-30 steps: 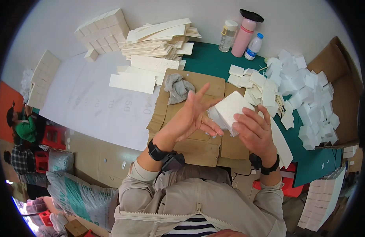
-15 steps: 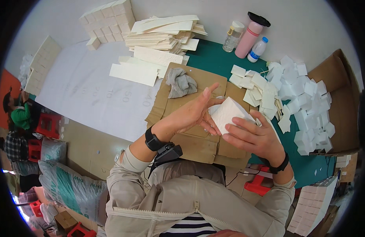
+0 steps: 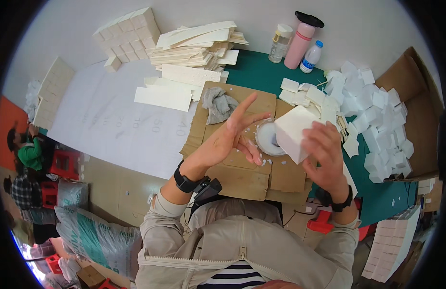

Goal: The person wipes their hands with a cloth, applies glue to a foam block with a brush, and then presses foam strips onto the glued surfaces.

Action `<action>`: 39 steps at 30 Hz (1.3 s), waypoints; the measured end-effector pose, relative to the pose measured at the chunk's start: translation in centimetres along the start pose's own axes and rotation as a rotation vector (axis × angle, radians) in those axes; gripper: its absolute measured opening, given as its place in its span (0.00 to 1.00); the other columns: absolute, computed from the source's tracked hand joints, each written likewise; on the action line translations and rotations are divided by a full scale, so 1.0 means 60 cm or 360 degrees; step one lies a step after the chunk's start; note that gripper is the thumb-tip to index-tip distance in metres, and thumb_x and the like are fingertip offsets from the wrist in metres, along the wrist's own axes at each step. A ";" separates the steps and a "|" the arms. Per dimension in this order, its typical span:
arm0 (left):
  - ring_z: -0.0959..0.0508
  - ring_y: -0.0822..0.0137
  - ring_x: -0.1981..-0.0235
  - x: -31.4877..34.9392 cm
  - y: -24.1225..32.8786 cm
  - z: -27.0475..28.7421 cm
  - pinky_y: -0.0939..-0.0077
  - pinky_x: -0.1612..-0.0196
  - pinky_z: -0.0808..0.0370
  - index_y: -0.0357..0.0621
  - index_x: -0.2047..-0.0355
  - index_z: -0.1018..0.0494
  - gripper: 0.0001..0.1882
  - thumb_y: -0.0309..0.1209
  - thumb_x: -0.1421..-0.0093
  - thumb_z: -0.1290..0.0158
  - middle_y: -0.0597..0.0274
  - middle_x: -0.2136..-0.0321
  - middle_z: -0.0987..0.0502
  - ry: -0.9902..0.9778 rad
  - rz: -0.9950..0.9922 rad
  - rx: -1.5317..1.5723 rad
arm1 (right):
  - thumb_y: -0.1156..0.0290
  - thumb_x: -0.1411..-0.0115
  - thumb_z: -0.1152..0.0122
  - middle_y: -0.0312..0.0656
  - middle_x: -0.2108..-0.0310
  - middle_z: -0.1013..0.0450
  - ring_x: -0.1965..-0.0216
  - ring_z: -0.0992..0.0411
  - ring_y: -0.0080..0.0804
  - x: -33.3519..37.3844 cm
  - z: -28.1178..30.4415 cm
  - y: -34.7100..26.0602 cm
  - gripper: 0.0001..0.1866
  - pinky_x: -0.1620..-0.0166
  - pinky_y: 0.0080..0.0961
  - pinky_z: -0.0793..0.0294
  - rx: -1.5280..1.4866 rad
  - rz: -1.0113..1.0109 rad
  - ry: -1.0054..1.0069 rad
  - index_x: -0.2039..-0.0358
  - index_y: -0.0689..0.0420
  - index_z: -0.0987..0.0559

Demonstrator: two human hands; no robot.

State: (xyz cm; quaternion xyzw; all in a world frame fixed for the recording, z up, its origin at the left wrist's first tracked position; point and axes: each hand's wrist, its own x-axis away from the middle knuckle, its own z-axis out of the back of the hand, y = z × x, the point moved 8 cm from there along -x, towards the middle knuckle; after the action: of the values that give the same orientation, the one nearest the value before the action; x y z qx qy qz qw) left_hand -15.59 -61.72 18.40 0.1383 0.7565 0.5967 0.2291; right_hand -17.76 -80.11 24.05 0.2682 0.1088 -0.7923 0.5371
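A white box-shaped block (image 3: 294,132) is gripped in my right hand (image 3: 325,147), whose fingers wrap its right side and blur slightly. It is tilted, with one face toned faintly cream. My left hand (image 3: 235,137) is off the block, fingers spread, with nothing in it. Between the hands, partly behind the block, a round clear dish (image 3: 267,139) of white stuff sits on flattened brown cardboard (image 3: 242,178). Small white flecks lie around the dish. A crumpled grey cloth (image 3: 219,104) rests on the cardboard beyond my left hand.
Cream sheets (image 3: 196,45) are piled at the back, blocks (image 3: 129,36) stacked left of them. Cut cream pieces (image 3: 310,96) and a heap of white blocks (image 3: 377,120) by a carton (image 3: 420,120) are at right. A pink bottle (image 3: 300,45) stands behind. People (image 3: 30,154) sit far left.
My left hand has come away from the block and moved left. My right hand has carried the block to the right and turned it, uncovering more of the dish.
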 end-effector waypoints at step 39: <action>0.21 0.59 0.78 -0.072 -0.099 0.230 0.65 0.76 0.25 0.46 0.54 0.25 0.15 0.29 0.41 0.50 0.60 0.73 0.21 0.0182 0.0146 -0.3195 | 0.82 0.61 0.38 0.51 0.42 0.34 0.40 0.36 0.44 0.119 -0.062 0.040 0.41 0.35 0.38 0.40 -0.1069 -0.1273 0.0995 0.40 0.62 0.35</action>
State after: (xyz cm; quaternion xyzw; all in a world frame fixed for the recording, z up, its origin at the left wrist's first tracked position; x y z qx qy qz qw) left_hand -4.46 -53.73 10.92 -0.1187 -0.0925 0.9721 0.1799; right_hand -16.43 -85.00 17.38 0.2425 0.5977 -0.7386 0.1958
